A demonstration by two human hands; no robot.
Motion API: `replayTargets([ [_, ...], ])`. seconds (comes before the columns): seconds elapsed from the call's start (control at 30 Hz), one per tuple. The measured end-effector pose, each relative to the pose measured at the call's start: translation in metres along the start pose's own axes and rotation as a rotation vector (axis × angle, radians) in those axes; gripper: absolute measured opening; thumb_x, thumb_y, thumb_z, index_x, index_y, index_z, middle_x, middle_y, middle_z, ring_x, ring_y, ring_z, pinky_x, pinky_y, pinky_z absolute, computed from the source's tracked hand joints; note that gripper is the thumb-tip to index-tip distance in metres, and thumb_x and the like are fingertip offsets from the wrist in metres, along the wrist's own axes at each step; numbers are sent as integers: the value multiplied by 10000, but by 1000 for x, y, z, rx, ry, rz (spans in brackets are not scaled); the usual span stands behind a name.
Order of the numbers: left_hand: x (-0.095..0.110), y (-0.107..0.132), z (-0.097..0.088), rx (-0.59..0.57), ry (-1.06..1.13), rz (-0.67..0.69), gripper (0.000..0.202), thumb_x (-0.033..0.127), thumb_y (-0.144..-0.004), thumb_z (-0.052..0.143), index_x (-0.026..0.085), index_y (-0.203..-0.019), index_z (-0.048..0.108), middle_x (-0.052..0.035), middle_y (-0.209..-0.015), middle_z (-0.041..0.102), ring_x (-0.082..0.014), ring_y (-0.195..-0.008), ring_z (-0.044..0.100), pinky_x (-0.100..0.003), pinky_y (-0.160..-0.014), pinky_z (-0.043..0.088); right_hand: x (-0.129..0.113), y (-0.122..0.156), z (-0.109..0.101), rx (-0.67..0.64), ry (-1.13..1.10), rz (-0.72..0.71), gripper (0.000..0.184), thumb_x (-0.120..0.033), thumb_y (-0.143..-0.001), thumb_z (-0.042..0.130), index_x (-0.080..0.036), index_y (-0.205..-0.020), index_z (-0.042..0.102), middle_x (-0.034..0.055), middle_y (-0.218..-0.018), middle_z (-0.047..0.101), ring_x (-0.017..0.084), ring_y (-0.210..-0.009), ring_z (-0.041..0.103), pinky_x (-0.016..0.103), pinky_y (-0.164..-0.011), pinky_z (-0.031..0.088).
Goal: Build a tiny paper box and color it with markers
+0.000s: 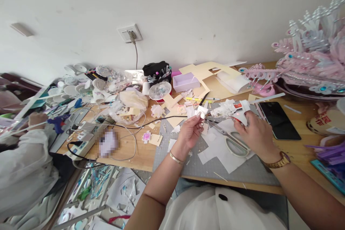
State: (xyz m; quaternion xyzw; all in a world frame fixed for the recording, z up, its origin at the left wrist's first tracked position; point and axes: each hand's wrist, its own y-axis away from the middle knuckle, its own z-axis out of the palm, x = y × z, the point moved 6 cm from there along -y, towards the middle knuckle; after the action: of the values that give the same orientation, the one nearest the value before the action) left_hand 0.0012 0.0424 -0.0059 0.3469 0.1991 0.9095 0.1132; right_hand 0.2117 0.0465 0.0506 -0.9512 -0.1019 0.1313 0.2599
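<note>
My left hand [191, 131] pinches a small white folded piece [201, 112] between thumb and fingertips. It looks like paper or foam; I cannot tell which. Wrapped round a white hot glue gun [244, 109] with red parts, my right hand [257, 134] keeps the glue-crusted nozzle end pointing left, towards the white piece. A pale glue stick [269, 97] pokes out of its rear. Below the gun lie scissors [237, 145] with cream handles, beside a white cross-shaped paper cutout [229, 161] on the grey cutting mat [258, 170].
A black phone [280, 120] lies right of my right hand. Pink beaded headpieces [309, 63] crowd the far right. A lilac box [185, 82], cardstock [229, 88] and plastic bags [132, 102] stand behind. Cables and a power strip [83, 147] run left, near another person's sleeve [27, 172].
</note>
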Motion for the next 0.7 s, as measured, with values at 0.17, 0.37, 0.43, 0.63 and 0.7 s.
replayTargets([
  [0.17, 1, 1, 2, -6, -5, 2, 342, 301, -581, 932, 140, -765, 693, 13, -696, 642, -33, -526, 466, -178, -496, 361, -1, 0, -2, 27, -7, -20, 278, -427, -903, 463, -173, -919, 576, 83, -630, 607, 262, -596, 579, 314, -540, 307],
  [0.37, 2, 2, 4, -8, -6, 17, 377, 311, -540, 949, 137, -739, 680, 17, -681, 629, -24, -512, 446, -171, -487, 340, -1, 1, -2, 26, -5, -19, 294, -441, -907, 465, -171, -918, 584, 70, -622, 590, 251, -594, 573, 310, -536, 305],
  [0.43, 2, 2, 5, -5, -12, 29, 385, 311, -526, 952, 135, -719, 670, 20, -671, 619, -24, -512, 438, -171, -488, 333, -1, 1, -3, 27, 0, -15, 301, -447, -907, 463, -170, -916, 583, 71, -619, 585, 252, -591, 567, 310, -532, 298],
  [0.63, 5, 3, 5, 1, -64, 61, 393, 344, -525, 942, 138, -672, 642, 28, -644, 577, -28, -518, 408, -185, -501, 325, 3, 1, -4, 59, -38, 57, 332, -519, -879, 498, -194, -895, 562, 67, -628, 576, 258, -607, 572, 314, -537, 315],
  [0.7, 6, 4, 5, 7, -110, 87, 415, 378, -502, 947, 140, -649, 640, 31, -620, 559, -32, -521, 407, -186, -499, 313, 7, 0, -4, 89, -59, 108, 370, -578, -858, 515, -210, -872, 544, 58, -621, 569, 263, -609, 577, 318, -537, 327],
])
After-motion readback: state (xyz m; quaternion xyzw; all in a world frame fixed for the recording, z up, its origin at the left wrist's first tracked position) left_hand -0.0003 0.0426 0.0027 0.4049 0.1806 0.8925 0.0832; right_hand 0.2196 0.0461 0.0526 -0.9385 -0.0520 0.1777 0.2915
